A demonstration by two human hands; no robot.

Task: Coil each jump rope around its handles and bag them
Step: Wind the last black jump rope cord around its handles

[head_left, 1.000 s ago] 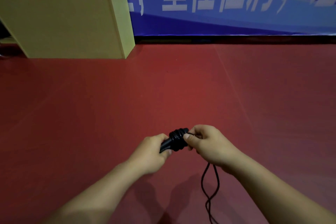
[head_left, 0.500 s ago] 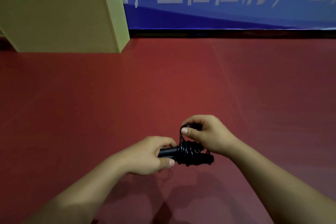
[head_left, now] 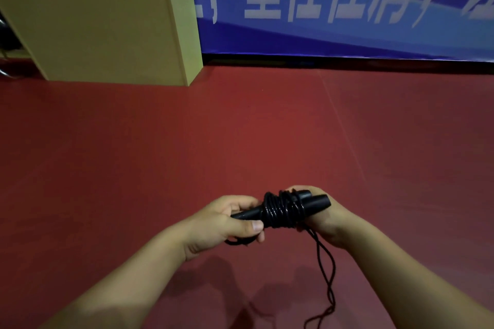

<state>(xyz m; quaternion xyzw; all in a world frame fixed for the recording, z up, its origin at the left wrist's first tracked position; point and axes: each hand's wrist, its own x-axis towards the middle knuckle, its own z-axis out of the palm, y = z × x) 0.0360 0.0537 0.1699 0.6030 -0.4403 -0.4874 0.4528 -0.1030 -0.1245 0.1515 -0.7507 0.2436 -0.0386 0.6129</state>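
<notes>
A black jump rope [head_left: 280,209] is held low in the middle of the head view, its two handles side by side with several turns of cord wound round them. My left hand [head_left: 227,224] grips the left ends of the handles, thumb on top. My right hand [head_left: 324,218] is behind and under the right ends of the handles; its fingers are mostly hidden by them. A loose loop of cord [head_left: 327,272] hangs from the coil beside my right wrist down toward the floor. No bag is in view.
A red floor [head_left: 240,128] spreads all around under my hands. A yellow wooden box [head_left: 107,32] stands at the back left. A blue banner with white characters [head_left: 347,8] runs along the back wall.
My right hand has dropped from above the coil to behind and under the handles' right ends. The handles now tilt up to the right. A loose cord loop hangs by my right wrist again.
</notes>
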